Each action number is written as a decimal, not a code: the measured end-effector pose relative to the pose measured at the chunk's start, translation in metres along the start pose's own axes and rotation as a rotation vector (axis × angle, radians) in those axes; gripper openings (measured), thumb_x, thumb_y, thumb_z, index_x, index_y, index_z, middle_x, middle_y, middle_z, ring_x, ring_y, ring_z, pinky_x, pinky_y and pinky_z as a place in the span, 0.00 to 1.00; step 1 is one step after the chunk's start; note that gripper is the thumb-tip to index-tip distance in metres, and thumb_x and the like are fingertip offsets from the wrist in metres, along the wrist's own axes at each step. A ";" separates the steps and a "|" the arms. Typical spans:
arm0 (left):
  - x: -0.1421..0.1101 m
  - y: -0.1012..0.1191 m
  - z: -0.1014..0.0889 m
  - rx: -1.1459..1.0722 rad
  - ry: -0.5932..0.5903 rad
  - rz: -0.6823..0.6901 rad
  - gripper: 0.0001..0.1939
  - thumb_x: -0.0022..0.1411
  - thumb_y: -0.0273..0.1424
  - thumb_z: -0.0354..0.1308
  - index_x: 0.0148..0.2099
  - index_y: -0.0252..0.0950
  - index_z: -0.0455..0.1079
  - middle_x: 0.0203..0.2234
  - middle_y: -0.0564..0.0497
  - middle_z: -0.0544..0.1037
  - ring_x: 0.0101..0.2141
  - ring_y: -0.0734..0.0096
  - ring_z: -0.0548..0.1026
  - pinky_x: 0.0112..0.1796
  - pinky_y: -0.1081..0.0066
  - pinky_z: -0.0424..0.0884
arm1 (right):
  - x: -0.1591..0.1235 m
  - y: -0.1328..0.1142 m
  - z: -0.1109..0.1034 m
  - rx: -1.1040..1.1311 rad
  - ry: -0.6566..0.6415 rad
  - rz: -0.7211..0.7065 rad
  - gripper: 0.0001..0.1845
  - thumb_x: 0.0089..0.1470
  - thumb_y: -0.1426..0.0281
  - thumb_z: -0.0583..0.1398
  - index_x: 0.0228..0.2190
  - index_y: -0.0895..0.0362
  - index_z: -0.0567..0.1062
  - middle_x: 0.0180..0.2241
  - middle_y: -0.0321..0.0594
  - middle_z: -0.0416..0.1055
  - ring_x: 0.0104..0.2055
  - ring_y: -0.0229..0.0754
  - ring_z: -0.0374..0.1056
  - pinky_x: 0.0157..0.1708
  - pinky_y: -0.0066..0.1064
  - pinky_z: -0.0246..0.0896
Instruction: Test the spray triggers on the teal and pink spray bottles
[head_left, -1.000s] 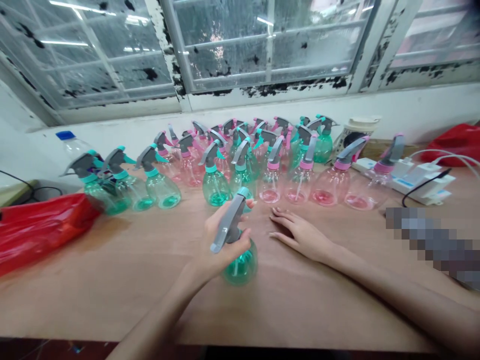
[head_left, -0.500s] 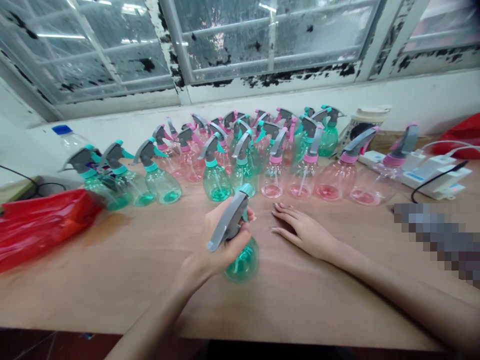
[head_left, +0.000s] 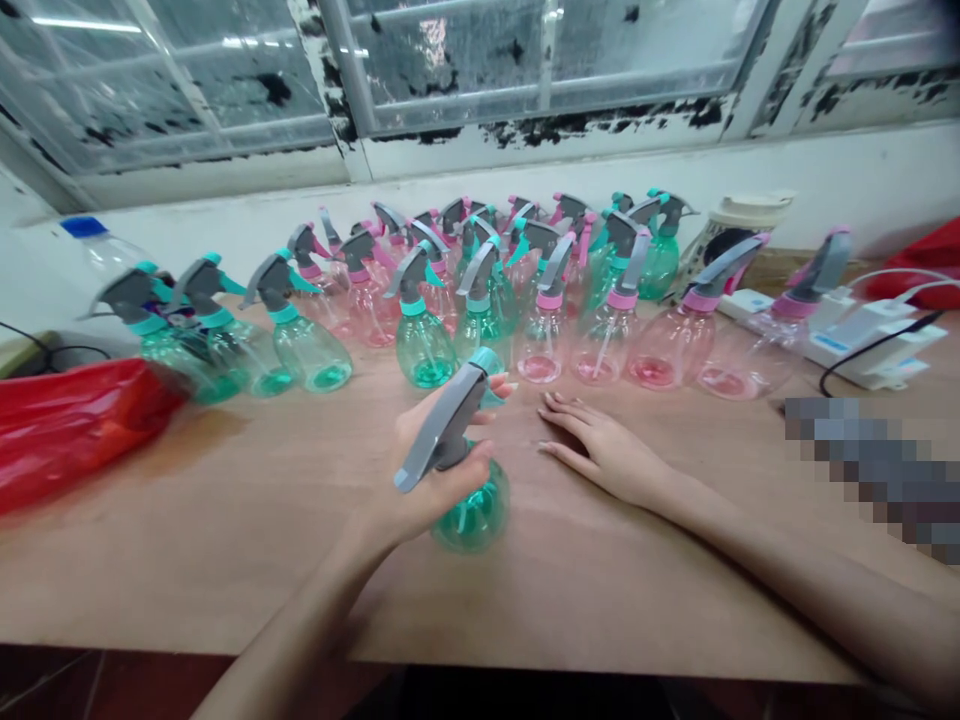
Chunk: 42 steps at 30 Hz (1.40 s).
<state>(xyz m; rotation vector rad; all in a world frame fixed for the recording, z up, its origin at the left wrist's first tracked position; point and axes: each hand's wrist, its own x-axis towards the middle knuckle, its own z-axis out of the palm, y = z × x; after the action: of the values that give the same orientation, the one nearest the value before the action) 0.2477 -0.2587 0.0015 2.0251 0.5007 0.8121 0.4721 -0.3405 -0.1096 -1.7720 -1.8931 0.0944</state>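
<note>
My left hand [head_left: 427, 470] is wrapped around the neck of a green spray bottle [head_left: 474, 512], which stands on the table in front of me. Its grey spray head with a turquoise nozzle rises above the hand, and the fingertips show past the trigger, stretched a little. Flat on the wooden table [head_left: 585, 590], to the right of that bottle, lies my right hand [head_left: 600, 445], empty with its fingers apart. Beyond both hands stand green spray bottles [head_left: 425, 345] and pink spray bottles [head_left: 671, 345] in rows, the front ones with a little liquid-like tint at the base.
At the left lie a red plastic bag [head_left: 82, 420] and a clear bottle with a blue cap [head_left: 85, 228]. On the right are a power strip with white chargers [head_left: 870, 340], a pale tub [head_left: 739, 235], and a blurred-out object [head_left: 870, 460]. A window [head_left: 540, 60] backs the table.
The fingers of my left hand have straightened and loosened somewhat around the spray bottle. The view has shifted slightly; my right hand stays flat on the table.
</note>
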 end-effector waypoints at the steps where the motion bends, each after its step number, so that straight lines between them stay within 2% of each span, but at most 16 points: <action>1: 0.000 0.001 0.000 0.003 0.007 -0.001 0.26 0.54 0.29 0.55 0.57 0.41 0.68 0.48 0.47 0.78 0.47 0.56 0.77 0.46 0.57 0.75 | 0.000 0.000 0.000 -0.001 -0.002 -0.001 0.27 0.63 0.55 0.53 0.57 0.56 0.69 0.62 0.50 0.62 0.65 0.54 0.56 0.62 0.55 0.52; 7: -0.002 0.002 -0.001 0.025 0.010 -0.019 0.23 0.55 0.29 0.56 0.54 0.41 0.71 0.51 0.47 0.76 0.46 0.56 0.78 0.46 0.57 0.77 | 0.000 -0.002 -0.003 -0.007 -0.017 0.001 0.27 0.63 0.55 0.52 0.57 0.56 0.69 0.62 0.50 0.61 0.65 0.53 0.56 0.62 0.54 0.52; 13: -0.001 -0.005 -0.003 0.012 -0.006 0.023 0.23 0.54 0.29 0.57 0.53 0.40 0.71 0.53 0.47 0.76 0.47 0.56 0.77 0.48 0.57 0.76 | 0.001 -0.002 -0.003 -0.020 -0.035 0.008 0.28 0.63 0.55 0.52 0.58 0.59 0.68 0.63 0.52 0.61 0.66 0.52 0.55 0.63 0.53 0.51; 21: 0.000 -0.001 -0.003 0.031 -0.010 0.018 0.19 0.55 0.31 0.56 0.51 0.41 0.72 0.51 0.48 0.76 0.51 0.53 0.75 0.47 0.58 0.77 | 0.000 -0.001 -0.003 -0.032 -0.040 0.010 0.29 0.64 0.54 0.51 0.57 0.60 0.68 0.63 0.52 0.60 0.66 0.52 0.54 0.64 0.52 0.50; 26: -0.001 -0.002 -0.003 0.036 0.003 0.029 0.20 0.56 0.29 0.56 0.52 0.39 0.71 0.50 0.47 0.77 0.47 0.56 0.77 0.47 0.58 0.76 | 0.000 -0.001 -0.003 -0.046 -0.047 0.010 0.30 0.64 0.54 0.50 0.57 0.62 0.68 0.63 0.53 0.60 0.66 0.52 0.55 0.64 0.50 0.51; 31: 0.001 -0.004 -0.003 0.028 -0.009 0.055 0.16 0.56 0.29 0.57 0.48 0.38 0.71 0.50 0.46 0.77 0.46 0.58 0.78 0.46 0.60 0.76 | 0.000 -0.001 -0.003 -0.066 -0.047 0.008 0.31 0.64 0.53 0.50 0.58 0.61 0.68 0.63 0.52 0.60 0.66 0.52 0.55 0.64 0.50 0.51; 37: -0.002 0.002 0.000 0.078 0.063 0.009 0.13 0.59 0.31 0.54 0.46 0.39 0.71 0.42 0.48 0.80 0.39 0.61 0.79 0.41 0.61 0.77 | 0.000 -0.001 -0.003 -0.067 -0.047 0.007 0.31 0.64 0.54 0.50 0.57 0.63 0.68 0.62 0.53 0.61 0.65 0.52 0.55 0.64 0.50 0.50; 42: -0.003 0.002 -0.002 0.148 0.088 0.027 0.05 0.59 0.31 0.54 0.38 0.38 0.69 0.34 0.50 0.78 0.32 0.66 0.78 0.34 0.67 0.76 | 0.000 0.000 -0.002 -0.071 -0.044 0.000 0.31 0.64 0.53 0.50 0.58 0.62 0.68 0.62 0.53 0.61 0.65 0.52 0.55 0.64 0.50 0.50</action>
<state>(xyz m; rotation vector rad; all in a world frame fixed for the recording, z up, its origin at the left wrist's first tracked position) 0.2446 -0.2606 0.0031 2.1425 0.5992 0.9065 0.4733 -0.3410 -0.1080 -1.8314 -1.9496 0.0671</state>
